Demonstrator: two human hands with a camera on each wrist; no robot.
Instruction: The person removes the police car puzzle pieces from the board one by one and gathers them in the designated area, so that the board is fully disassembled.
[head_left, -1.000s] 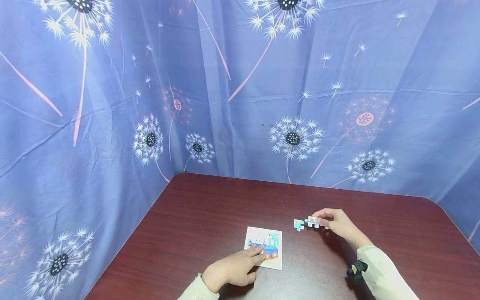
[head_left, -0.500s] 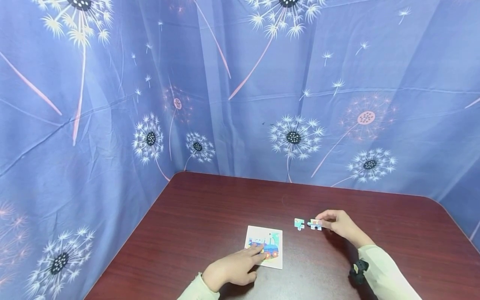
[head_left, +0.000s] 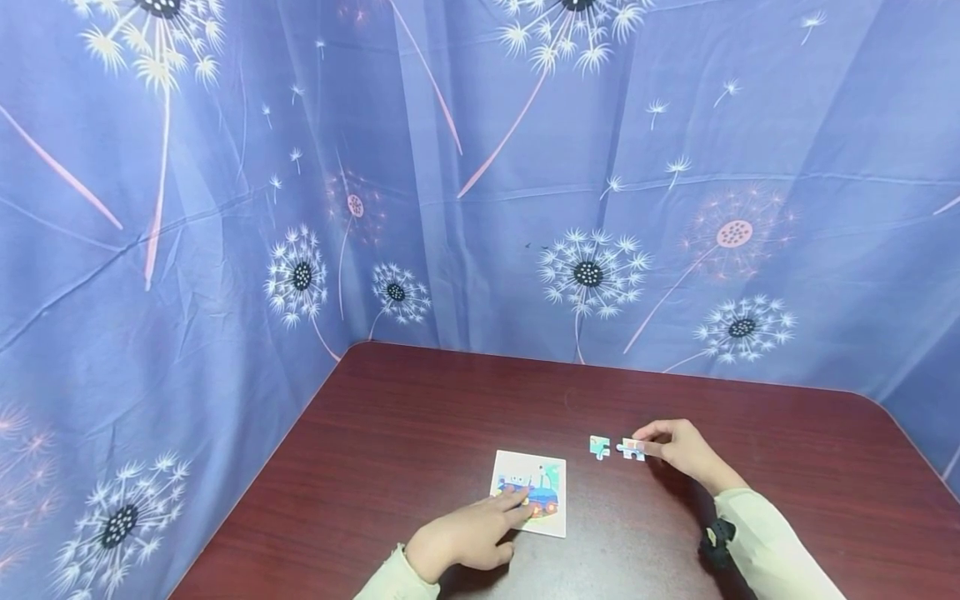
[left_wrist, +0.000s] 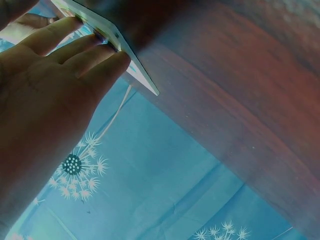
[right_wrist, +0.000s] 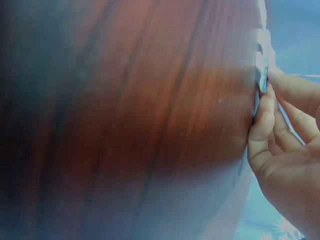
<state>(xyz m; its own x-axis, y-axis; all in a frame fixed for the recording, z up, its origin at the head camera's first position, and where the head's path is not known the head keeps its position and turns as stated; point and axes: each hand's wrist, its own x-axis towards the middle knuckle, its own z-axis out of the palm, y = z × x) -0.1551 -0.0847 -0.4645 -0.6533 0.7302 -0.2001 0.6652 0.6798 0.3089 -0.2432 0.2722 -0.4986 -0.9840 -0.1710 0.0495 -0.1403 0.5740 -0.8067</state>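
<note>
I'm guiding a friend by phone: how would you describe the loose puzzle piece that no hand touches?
On the dark red table, find the square vehicle picture under the left hand. Beyond it, to the right, is the small green and white puzzle piece. Unlike the other piece beside it, which the right hand pinches, it lies free.

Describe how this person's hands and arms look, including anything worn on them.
The left hand and right hand wear no gloves. The left sleeve and right sleeve are long, plain and pale cream. A small black device with a light yellowish patch sits at the right cuff; its details are too small to make out.
</note>
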